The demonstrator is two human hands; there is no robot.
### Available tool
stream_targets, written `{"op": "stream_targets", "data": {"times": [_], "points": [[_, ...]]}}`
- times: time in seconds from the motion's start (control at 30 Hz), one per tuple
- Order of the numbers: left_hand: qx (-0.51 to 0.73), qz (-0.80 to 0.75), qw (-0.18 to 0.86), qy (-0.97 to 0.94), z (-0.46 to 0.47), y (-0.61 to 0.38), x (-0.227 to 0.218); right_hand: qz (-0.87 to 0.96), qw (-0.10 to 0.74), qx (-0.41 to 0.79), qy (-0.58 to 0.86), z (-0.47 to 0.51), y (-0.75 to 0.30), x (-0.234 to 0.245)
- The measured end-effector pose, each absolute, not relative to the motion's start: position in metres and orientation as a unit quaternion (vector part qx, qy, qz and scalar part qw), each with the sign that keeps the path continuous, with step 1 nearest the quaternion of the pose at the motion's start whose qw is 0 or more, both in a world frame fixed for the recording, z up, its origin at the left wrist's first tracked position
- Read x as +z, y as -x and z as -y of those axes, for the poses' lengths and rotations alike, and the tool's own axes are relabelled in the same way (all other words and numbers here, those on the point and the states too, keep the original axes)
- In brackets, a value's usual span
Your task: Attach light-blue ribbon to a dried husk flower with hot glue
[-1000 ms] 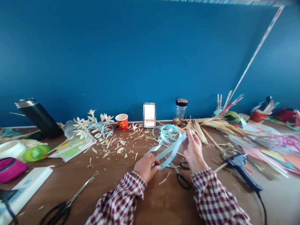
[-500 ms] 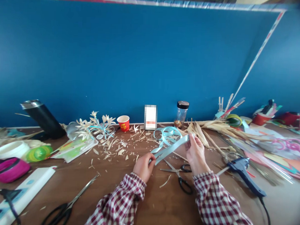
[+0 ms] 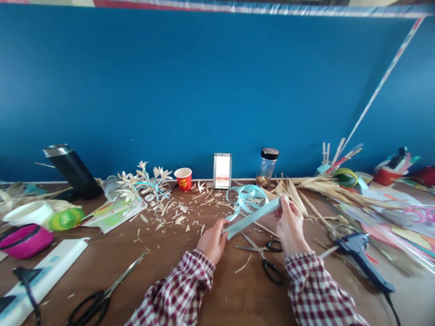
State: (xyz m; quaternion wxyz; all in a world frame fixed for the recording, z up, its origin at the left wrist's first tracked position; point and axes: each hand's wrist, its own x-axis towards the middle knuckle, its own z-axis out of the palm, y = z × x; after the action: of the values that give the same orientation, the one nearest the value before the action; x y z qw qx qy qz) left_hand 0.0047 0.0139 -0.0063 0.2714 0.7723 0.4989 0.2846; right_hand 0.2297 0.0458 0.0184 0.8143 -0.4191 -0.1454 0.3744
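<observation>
A light blue ribbon stretches at a slant between my two hands, its right end higher. My left hand pinches the lower left part, and my right hand grips the upper right end. More of the ribbon lies in loose loops on the table just behind the stretched length. Below it, open scissors with black handles rest near my right wrist. A second pair of scissors lies to the left of my left sleeve.
Husk scraps litter the brown table. At the back are husk flowers, a red paper cup and a lidded jar. A glue gun lies right, a power strip left. Behind rises a blue panel.
The camera view has shifted slightly, so everything sits a little further right. The ribbon has turned its flat face more toward me; both hands keep hold of it.
</observation>
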Motion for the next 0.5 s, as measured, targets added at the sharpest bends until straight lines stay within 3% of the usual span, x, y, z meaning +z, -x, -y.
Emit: {"op": "stream_targets", "data": {"times": [0.17,0.3,0.5], "points": [[0.275,-0.497,0.291,-0.770,-0.0142,-0.0053,-0.0046,0.155,0.812,0.373,0.421,-0.0444,-0.2296,0.0196],[0.334,-0.498,0.241,-0.763,-0.0155,-0.0052,-0.0039,0.170,0.811,0.358,0.430,-0.0454,-0.2312,0.0173],[0.388,-0.526,0.249,-0.715,-0.0170,-0.0038,-0.0034,0.154,0.813,0.371,0.423,-0.0457,-0.2321,0.0164]]}}
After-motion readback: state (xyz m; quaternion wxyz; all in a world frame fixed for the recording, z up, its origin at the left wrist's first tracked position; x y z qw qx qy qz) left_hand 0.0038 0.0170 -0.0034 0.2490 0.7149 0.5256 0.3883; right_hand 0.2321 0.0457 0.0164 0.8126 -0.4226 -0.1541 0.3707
